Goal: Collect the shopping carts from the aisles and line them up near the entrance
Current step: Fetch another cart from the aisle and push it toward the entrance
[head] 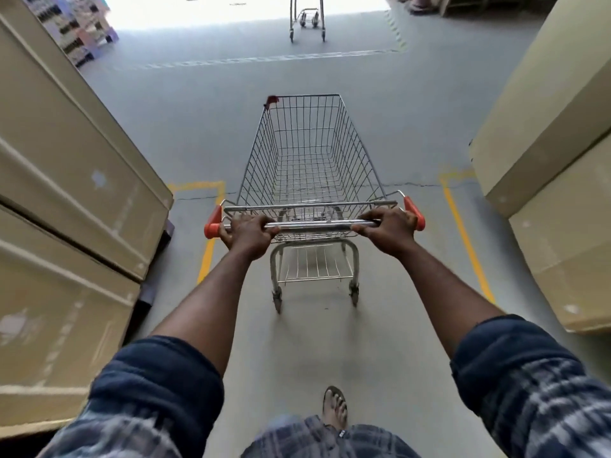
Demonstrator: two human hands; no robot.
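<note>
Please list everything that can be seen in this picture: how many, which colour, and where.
shopping cart: one, silver wire with orange-red handle ends, middle of the aisle, empty
second cart: one, silver, far ahead by the bright opening
cardboard boxes: stacks, beige, along the left and right sides
floor lines: several, yellow, on the grey floor beside the cart
stacked goods: one group, mixed colours, far left on purple pallets
sandalled foot: one, bottom centre
sleeves: two, dark blue checked, rolled up
left grip: one, curled round the handle bar, left end
right grip: one, curled round the handle bar, right end
</note>
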